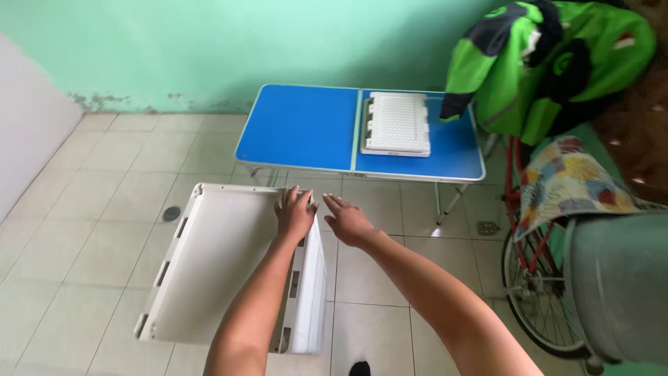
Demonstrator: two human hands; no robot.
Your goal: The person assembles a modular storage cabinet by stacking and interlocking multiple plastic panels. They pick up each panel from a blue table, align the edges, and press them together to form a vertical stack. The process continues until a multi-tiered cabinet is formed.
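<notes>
The left hand (295, 212) lies on the far right corner of a big white tray (223, 264). Its fingers are spread and bent a little over the rim, so it holds the tray at that corner. The tray is in the air above the tiled floor (90, 209), tilted, with its hollow side turned up toward the camera, and it has slots along its long sides. The right hand (348, 221) is just beside the tray's corner, open with the fingers stretched forward, and it holds nothing; I cannot tell whether it touches the tray's edge.

Farther away stands a blue folding counter (299, 125) against the green wall (209, 42). On its right half lies another white tray (396, 124), flat, with a fine grid on top. At the right there is a bicycle (536, 278) with a green jacket (543, 63) hanging over it and a colourful cloth (570, 184) below the jacket.
</notes>
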